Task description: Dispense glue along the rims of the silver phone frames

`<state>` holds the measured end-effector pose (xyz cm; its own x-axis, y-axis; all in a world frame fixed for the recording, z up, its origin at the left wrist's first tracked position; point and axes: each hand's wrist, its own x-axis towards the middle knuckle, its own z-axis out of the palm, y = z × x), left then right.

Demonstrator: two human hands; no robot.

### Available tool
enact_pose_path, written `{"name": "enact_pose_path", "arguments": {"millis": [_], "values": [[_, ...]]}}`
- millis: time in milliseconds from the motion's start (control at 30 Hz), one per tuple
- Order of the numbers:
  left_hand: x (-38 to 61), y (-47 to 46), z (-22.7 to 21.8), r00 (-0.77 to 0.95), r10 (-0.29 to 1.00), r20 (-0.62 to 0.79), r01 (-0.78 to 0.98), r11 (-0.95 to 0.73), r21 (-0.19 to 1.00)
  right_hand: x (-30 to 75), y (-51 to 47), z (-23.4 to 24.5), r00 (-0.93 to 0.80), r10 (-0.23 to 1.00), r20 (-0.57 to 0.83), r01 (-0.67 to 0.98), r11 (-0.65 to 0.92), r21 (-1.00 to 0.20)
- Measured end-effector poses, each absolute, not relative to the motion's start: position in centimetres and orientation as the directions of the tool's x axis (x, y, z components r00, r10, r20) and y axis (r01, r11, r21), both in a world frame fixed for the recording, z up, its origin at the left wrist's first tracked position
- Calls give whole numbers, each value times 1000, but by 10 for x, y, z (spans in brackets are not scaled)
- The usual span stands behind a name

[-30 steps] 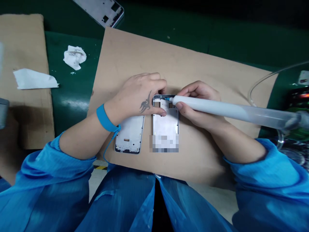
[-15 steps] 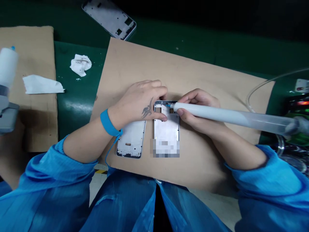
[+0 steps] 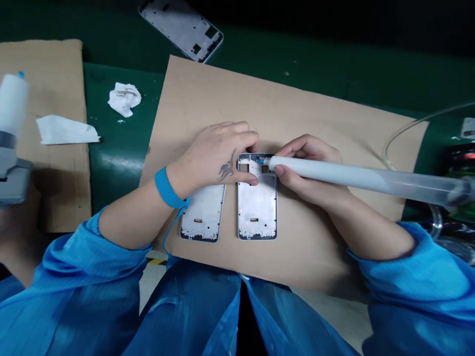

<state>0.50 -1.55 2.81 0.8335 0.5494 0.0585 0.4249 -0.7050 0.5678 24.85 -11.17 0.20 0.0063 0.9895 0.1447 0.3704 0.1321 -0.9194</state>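
A metal phone frame [image 3: 256, 202] lies on the cardboard in front of me. My left hand [image 3: 222, 155] is closed on its upper left corner, thumb across the face and curled fingers by the top edge. Between the thumb and fingers of my right hand [image 3: 309, 170] is a dispensing syringe [image 3: 334, 174], white toward the front and clear at the back. Its blue tip [image 3: 260, 161] is at the frame's top end, between two square openings; whether it touches cannot be seen. A second phone frame [image 3: 202, 212] lies to the left, its upper part hidden under my left hand and wrist.
Another phone frame [image 3: 181, 29] lies beyond the cardboard sheet [image 3: 297, 118] on the green table. Crumpled tissue [image 3: 124, 99] and a folded wipe [image 3: 67, 130] are at left, near another white syringe in a grey holder [image 3: 13, 143]. A clear hose [image 3: 393, 138] curves at right.
The view has shifted slightly, so the far phone frame and the right-side things appear further right. Both hands keep their grips, and the syringe tip stays at the frame's top end.
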Motion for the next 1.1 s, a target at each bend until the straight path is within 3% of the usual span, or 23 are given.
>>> {"name": "enact_pose_path", "arguments": {"millis": [700,1100], "values": [[4,-17,28,828,559,45,438,-695,570,250,-114,-2,27,989,144,380,123,-917],[4,-18,28,828,558,57,428,-695,578,246,-112,-3,48,973,228,382,193,-904]]}}
